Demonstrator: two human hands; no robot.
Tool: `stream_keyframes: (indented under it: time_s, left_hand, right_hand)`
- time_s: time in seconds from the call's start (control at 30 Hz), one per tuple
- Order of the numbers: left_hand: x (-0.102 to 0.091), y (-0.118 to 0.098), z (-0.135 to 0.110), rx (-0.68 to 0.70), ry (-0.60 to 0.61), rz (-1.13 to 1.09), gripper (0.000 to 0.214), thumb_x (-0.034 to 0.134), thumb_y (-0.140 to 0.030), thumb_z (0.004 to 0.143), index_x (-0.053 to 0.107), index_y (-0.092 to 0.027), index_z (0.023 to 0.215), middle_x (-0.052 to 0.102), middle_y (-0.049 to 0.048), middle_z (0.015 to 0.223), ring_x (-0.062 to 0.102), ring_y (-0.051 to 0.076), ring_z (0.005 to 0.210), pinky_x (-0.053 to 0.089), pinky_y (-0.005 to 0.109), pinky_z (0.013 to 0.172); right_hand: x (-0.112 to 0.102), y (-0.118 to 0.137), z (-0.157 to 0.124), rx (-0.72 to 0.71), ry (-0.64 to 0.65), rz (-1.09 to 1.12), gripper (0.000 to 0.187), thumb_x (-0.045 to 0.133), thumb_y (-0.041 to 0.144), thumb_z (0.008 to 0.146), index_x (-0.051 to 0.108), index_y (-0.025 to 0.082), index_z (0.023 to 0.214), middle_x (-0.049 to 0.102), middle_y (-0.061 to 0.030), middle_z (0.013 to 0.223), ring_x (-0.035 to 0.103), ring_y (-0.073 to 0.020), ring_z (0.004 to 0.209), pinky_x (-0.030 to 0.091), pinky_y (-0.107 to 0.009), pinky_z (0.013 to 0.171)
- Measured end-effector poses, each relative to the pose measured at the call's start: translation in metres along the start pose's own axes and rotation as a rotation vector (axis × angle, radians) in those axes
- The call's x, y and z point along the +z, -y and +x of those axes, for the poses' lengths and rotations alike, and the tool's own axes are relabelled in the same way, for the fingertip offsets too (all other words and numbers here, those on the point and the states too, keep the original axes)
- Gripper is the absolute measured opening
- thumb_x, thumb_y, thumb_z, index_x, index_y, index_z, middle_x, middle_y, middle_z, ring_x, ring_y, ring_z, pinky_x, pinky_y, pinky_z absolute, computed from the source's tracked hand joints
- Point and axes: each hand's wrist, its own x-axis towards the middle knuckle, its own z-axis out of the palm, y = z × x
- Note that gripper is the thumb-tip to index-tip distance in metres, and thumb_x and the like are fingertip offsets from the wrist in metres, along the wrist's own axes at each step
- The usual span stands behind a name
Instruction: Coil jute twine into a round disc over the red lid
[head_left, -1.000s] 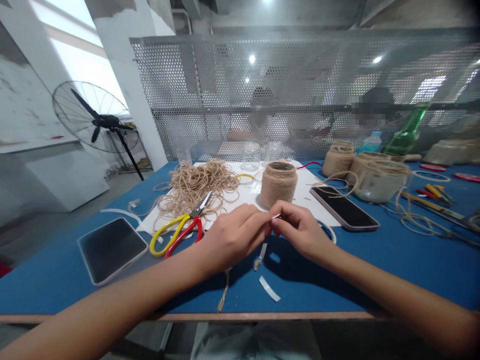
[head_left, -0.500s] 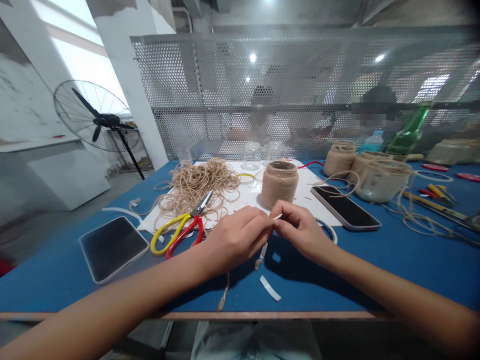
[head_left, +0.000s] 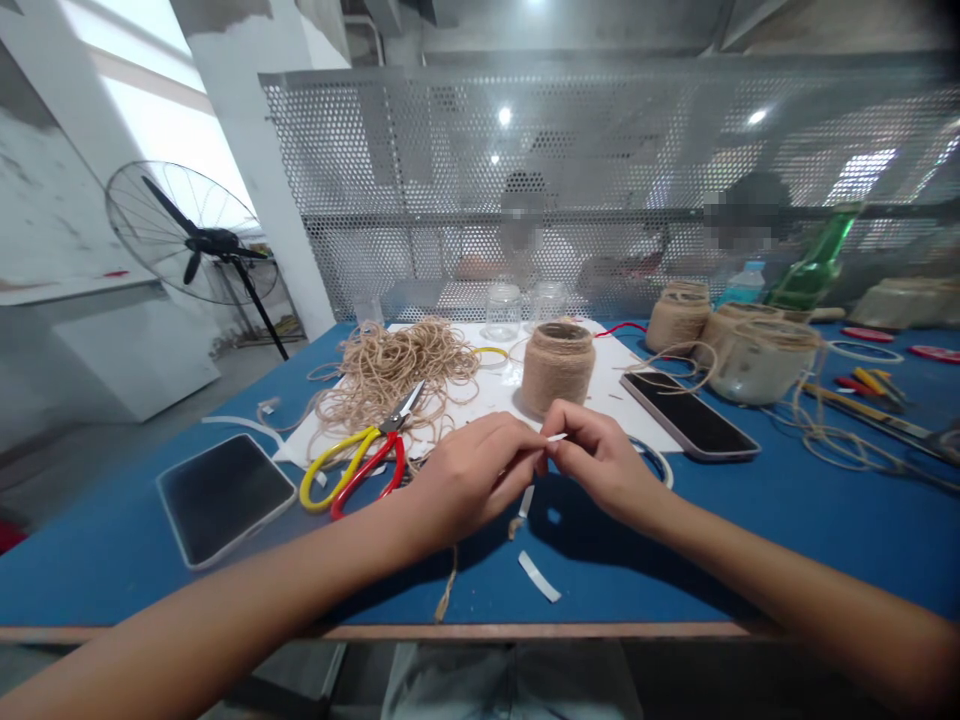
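Head view, entries left to right.
- dark phone (head_left: pixel 225 495): lies flat on the blue table (head_left: pixel 750 520), well left of the fingers.
- scissors (head_left: pixel 352 465): yellow and red handles, just left of the knuckles.
- left hand (head_left: pixel 469 475): fingers curled, thumb and forefinger pressed onto the white strip. A twine end (head_left: pixel 448 590) hangs below the palm.
- loose strip (head_left: pixel 540 577): on the table under the fingers, untouched.
- white strip (head_left: pixel 556 436): thin sliver held above the table between both hands' fingertips, one tip showing past them. Judged very light, limp, perhaps tacky and easily creased. Best taken at its ends in a fingertip pinch.
- wrapped jar (head_left: pixel 559 365): upright, just beyond the fingers.
- right hand (head_left: pixel 600 455): fingers bunched, pinching the strip's other end.
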Motion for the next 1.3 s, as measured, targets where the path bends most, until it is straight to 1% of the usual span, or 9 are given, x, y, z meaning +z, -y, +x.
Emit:
stream_keyframes:
  time_s: [0.17, 0.3, 0.43, 0.5, 0.63, 0.77, 0.87, 1.07, 1.3]
  left_hand:
    - [-0.0008, -0.0012, 0.0007, -0.069, -0.036, -0.073, 0.013, 0.050, -0.014, 0.081, 0.058, -0.015, 0.091, 0.061, 0.0010, 0.076, 0.055, 0.008, 0.069, 0.044, 0.019, 0.065]
    - [-0.0019, -0.0032, 0.0035, -0.171, -0.039, -0.124, 0.011, 0.049, -0.015, 0.082, 0.059, -0.015, 0.086, 0.061, -0.0002, 0.073, 0.055, 0.007, 0.064, 0.044, 0.018, 0.060]
    - [-0.0014, -0.0040, 0.0059, -0.244, -0.049, -0.127, 0.009, 0.049, -0.016, 0.081, 0.058, -0.015, 0.083, 0.061, 0.0002, 0.073, 0.056, 0.008, 0.064, 0.045, 0.017, 0.057]
    - [-0.0010, -0.0036, 0.0060, -0.253, -0.046, -0.107, 0.009, 0.049, -0.016, 0.080, 0.057, -0.015, 0.084, 0.061, 0.0002, 0.073, 0.056, 0.008, 0.065, 0.045, 0.018, 0.057]
    - [-0.0002, -0.0023, 0.0049, -0.249, -0.014, -0.035, 0.009, 0.050, -0.017, 0.080, 0.057, -0.016, 0.084, 0.062, -0.0001, 0.074, 0.056, 0.009, 0.066, 0.044, 0.020, 0.060]
    - [0.0004, -0.0015, 0.0023, -0.281, 0.065, -0.003, 0.010, 0.048, -0.019, 0.081, 0.055, -0.018, 0.088, 0.063, -0.0011, 0.075, 0.059, 0.010, 0.067, 0.044, 0.021, 0.062]
    - [0.0009, -0.0012, 0.0000, -0.283, 0.105, 0.032, 0.010, 0.048, -0.021, 0.081, 0.054, -0.019, 0.088, 0.064, -0.0021, 0.075, 0.060, 0.010, 0.066, 0.043, 0.021, 0.061]
    - [0.0024, -0.0004, -0.0023, -0.259, 0.115, 0.088, 0.006, 0.047, -0.022, 0.082, 0.050, -0.019, 0.084, 0.064, -0.0025, 0.075, 0.061, 0.010, 0.064, 0.042, 0.019, 0.057]
    - [0.0044, -0.0004, -0.0034, -0.327, 0.132, -0.007, 0.004, 0.047, -0.022, 0.081, 0.047, -0.020, 0.085, 0.064, -0.0017, 0.078, 0.062, 0.011, 0.068, 0.045, 0.020, 0.058]
  right_hand:
    - [-0.0003, -0.0016, 0.0003, 0.024, 0.017, 0.049, 0.011, 0.044, 0.017, 0.079, 0.045, 0.017, 0.068, 0.050, 0.0034, 0.058, 0.045, -0.0080, 0.054, 0.032, -0.020, 0.049]
    - [0.0004, -0.0009, 0.0000, 0.060, 0.024, 0.093, 0.010, 0.044, 0.018, 0.080, 0.045, 0.018, 0.069, 0.050, 0.0035, 0.058, 0.045, -0.0081, 0.053, 0.033, -0.020, 0.049]
    - [0.0011, -0.0015, -0.0002, 0.065, 0.042, 0.097, 0.010, 0.044, 0.017, 0.081, 0.044, 0.018, 0.071, 0.050, 0.0035, 0.059, 0.046, -0.0080, 0.055, 0.035, -0.019, 0.051]
    - [0.0007, -0.0030, -0.0001, 0.046, 0.032, 0.026, 0.009, 0.044, 0.019, 0.082, 0.045, 0.018, 0.072, 0.050, 0.0031, 0.061, 0.046, -0.0086, 0.056, 0.036, -0.020, 0.053]
    - [-0.0012, -0.0049, 0.0002, -0.039, -0.007, -0.227, 0.008, 0.046, 0.019, 0.080, 0.047, 0.017, 0.073, 0.048, 0.0027, 0.060, 0.044, -0.0090, 0.056, 0.034, -0.020, 0.053]
    - [-0.0018, -0.0038, 0.0002, -0.123, -0.027, -0.377, 0.009, 0.046, 0.015, 0.077, 0.047, 0.017, 0.068, 0.046, 0.0034, 0.058, 0.041, -0.0081, 0.054, 0.031, -0.020, 0.051]
    - [-0.0009, -0.0033, 0.0003, -0.155, -0.024, -0.430, 0.009, 0.046, 0.014, 0.076, 0.047, 0.017, 0.067, 0.045, 0.0038, 0.056, 0.039, -0.0078, 0.052, 0.030, -0.019, 0.050]
    - [0.0003, -0.0042, 0.0003, -0.164, -0.027, -0.488, 0.011, 0.047, 0.012, 0.073, 0.045, 0.017, 0.063, 0.043, 0.0044, 0.054, 0.038, -0.0073, 0.050, 0.029, -0.019, 0.049]
    - [0.0018, -0.0033, 0.0008, -0.171, -0.028, -0.504, 0.011, 0.047, 0.012, 0.072, 0.044, 0.017, 0.062, 0.043, 0.0043, 0.054, 0.039, -0.0074, 0.050, 0.029, -0.019, 0.049]
